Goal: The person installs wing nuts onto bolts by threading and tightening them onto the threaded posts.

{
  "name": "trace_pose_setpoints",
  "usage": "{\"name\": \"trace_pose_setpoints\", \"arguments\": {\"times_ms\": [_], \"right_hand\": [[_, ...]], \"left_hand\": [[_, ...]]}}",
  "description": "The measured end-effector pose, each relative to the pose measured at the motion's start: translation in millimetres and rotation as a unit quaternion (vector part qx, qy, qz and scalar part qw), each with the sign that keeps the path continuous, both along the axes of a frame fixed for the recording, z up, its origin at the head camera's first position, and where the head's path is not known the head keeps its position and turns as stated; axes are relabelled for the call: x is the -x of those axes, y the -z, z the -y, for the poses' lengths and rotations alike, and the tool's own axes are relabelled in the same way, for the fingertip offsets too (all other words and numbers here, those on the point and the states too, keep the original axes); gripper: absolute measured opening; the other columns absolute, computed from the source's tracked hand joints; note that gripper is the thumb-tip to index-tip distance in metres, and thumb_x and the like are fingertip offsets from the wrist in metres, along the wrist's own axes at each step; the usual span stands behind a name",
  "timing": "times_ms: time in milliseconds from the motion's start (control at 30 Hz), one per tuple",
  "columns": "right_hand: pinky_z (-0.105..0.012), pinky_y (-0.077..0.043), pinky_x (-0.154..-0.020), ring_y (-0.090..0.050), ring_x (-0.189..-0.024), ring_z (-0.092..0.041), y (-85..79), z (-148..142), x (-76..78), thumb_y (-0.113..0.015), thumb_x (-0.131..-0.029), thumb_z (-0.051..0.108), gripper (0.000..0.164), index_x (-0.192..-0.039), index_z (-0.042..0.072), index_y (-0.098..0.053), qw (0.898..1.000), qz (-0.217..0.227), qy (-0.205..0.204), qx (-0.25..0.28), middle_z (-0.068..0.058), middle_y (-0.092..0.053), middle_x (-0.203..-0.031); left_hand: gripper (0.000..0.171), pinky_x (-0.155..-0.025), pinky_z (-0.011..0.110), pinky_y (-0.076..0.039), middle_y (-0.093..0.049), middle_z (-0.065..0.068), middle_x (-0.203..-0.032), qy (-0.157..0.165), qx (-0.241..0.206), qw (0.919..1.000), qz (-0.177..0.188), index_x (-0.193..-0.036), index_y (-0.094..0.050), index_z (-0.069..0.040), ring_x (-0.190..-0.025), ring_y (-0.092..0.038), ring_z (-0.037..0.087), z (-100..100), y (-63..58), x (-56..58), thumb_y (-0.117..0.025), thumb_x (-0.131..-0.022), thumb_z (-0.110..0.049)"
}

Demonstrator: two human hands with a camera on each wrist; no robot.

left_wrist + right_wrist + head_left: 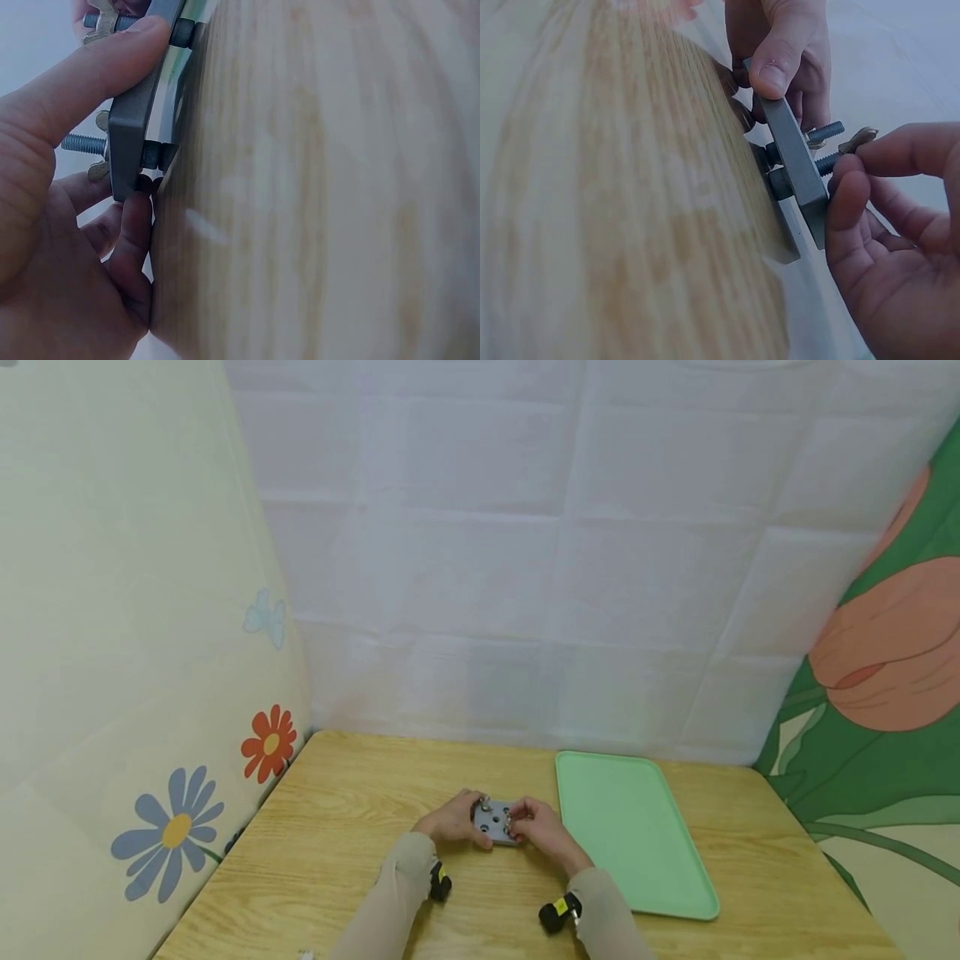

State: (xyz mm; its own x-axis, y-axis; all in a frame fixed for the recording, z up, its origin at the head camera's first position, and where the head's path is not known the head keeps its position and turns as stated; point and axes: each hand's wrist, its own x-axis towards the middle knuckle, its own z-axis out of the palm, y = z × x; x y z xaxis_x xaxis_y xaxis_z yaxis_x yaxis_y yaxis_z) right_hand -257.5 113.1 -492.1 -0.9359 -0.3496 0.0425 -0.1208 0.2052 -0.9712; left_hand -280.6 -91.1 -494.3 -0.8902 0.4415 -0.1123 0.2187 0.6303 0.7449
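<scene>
A grey rectangular plate [497,833] with holes is held a little above the wooden table, bolts running through it. My left hand [453,820] grips its left side, thumb on the near edge and fingers beyond. In the left wrist view a threaded bolt [81,144] carries a wing nut [98,168] against the plate's face; black bolt heads [152,154] stick out underneath. At the plate's right side, my right hand [546,832] pinches another wing nut [858,140] between thumb and forefinger, at the end of a bolt [827,163].
A light green tray [633,835] lies on the table [360,785] just right of the right hand. A small, unclear metallic object [306,955] shows at the bottom edge. White cloth [465,568] hangs behind, with printed panels at both sides.
</scene>
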Motion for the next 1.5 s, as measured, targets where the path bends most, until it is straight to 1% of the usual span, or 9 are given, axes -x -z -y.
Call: {"name": "trace_pose_setpoints", "arguments": {"times_ms": [67, 167, 300, 367, 500, 700, 867, 1100, 1500], "right_hand": [[-0.031, -0.049, -0.062, -0.055, -0.070, -0.015, 8.4, -0.9, 4.7, -0.059, -0.077, -0.008, 0.025, -0.102, -0.011, -0.056, 1.000, -0.007, 0.004, -0.009, -0.009, -0.059, -0.087], [-0.032, -0.048, -0.060, -0.054, -0.069, -0.016, 6.0, -1.1, 2.6, -0.059, -0.076, -0.007, 0.030, -0.105, -0.010, -0.057, 1.000, -0.013, 0.002, -0.025, -0.009, -0.060, -0.087], [-0.029, -0.044, -0.056, -0.051, -0.066, -0.015, 6.0, -1.3, 1.1, -0.061, -0.077, -0.005, 0.029, -0.105, -0.008, -0.059, 0.999, -0.010, -0.001, -0.047, -0.008, -0.059, -0.085], [-0.027, -0.042, -0.053, -0.050, -0.064, -0.014, 14.9, -2.7, 5.1, -0.063, -0.077, -0.002, 0.028, -0.104, -0.005, -0.060, 0.998, -0.010, -0.001, -0.054, -0.005, -0.057, -0.084], [-0.027, -0.042, -0.053, -0.050, -0.063, -0.014, 17.1, -3.7, 5.2, -0.065, -0.077, 0.001, 0.027, -0.103, -0.002, -0.059, 0.998, -0.010, -0.003, -0.060, -0.005, -0.057, -0.084], [-0.027, -0.042, -0.053, -0.049, -0.062, -0.014, 16.9, -3.9, 4.9, -0.068, -0.079, 0.004, 0.021, -0.099, 0.000, -0.061, 0.998, -0.021, -0.007, -0.062, -0.003, -0.056, -0.080], [-0.028, -0.043, -0.054, -0.049, -0.063, -0.014, 15.4, -3.1, 3.9, -0.070, -0.081, 0.009, 0.016, -0.092, 0.002, -0.061, 0.996, -0.030, 0.000, -0.081, -0.002, -0.055, -0.078], [-0.027, -0.043, -0.054, -0.049, -0.062, -0.012, 13.6, -2.2, 4.0, -0.071, -0.083, 0.016, 0.018, -0.089, 0.005, -0.059, 0.993, -0.036, 0.012, -0.111, -0.001, -0.055, -0.079], [-0.028, -0.043, -0.053, -0.051, -0.062, -0.013, 9.4, -2.9, 3.3, -0.066, -0.085, 0.011, 0.013, -0.091, 0.001, -0.060, 0.996, -0.020, 0.005, -0.085, -0.002, -0.057, -0.078]], "left_hand": [[0.085, -0.088, 0.040, -0.039, -0.046, 0.011, -0.123, -0.002, -0.001, 1.0000, 0.003, -0.137, -0.042, 0.000, -0.094, -0.047, 0.020, -0.1, -0.1, -0.6, -0.086, -0.068, -0.024], [0.086, -0.089, 0.041, -0.039, -0.046, 0.010, -0.123, -0.004, -0.004, 1.0000, 0.008, -0.138, -0.041, 0.000, -0.095, -0.047, 0.020, -0.3, 0.4, -1.6, -0.086, -0.068, -0.025], [0.086, -0.088, 0.041, -0.039, -0.046, 0.010, -0.122, -0.005, -0.008, 0.9999, 0.011, -0.138, -0.041, 0.000, -0.095, -0.047, 0.020, -0.6, 2.5, -2.0, -0.086, -0.068, -0.025], [0.086, -0.088, 0.041, -0.039, -0.046, 0.010, -0.122, -0.005, -0.007, 0.9999, 0.011, -0.138, -0.041, -0.001, -0.095, -0.047, 0.020, -0.5, 3.7, -2.2, -0.086, -0.068, -0.025], [0.085, -0.088, 0.040, -0.039, -0.046, 0.010, -0.122, -0.004, -0.004, 0.9999, 0.009, -0.138, -0.041, -0.001, -0.095, -0.046, 0.020, -0.2, 5.9, -2.2, -0.086, -0.069, -0.026], [0.085, -0.087, 0.040, -0.039, -0.046, 0.010, -0.123, 0.001, 0.000, 1.0000, 0.003, -0.138, -0.041, -0.001, -0.095, -0.047, 0.020, -0.1, 6.1, -1.9, -0.085, -0.069, -0.026], [0.086, -0.088, 0.040, -0.039, -0.046, 0.010, -0.123, 0.001, 0.001, 1.0000, 0.001, -0.138, -0.042, -0.001, -0.097, -0.047, 0.020, 0.5, 4.6, -1.9, -0.086, -0.069, -0.027], [0.085, -0.086, 0.039, -0.039, -0.046, 0.008, -0.121, 0.006, -0.003, 1.0000, 0.006, -0.138, -0.041, -0.002, -0.097, -0.046, 0.020, 1.5, 1.5, -1.7, -0.085, -0.070, -0.028], [0.083, -0.086, 0.039, -0.039, -0.046, 0.010, -0.122, 0.008, -0.005, 1.0000, 0.000, -0.137, -0.042, -0.001, -0.096, -0.046, 0.020, 1.3, -1.4, -1.1, -0.085, -0.069, -0.023]]}}
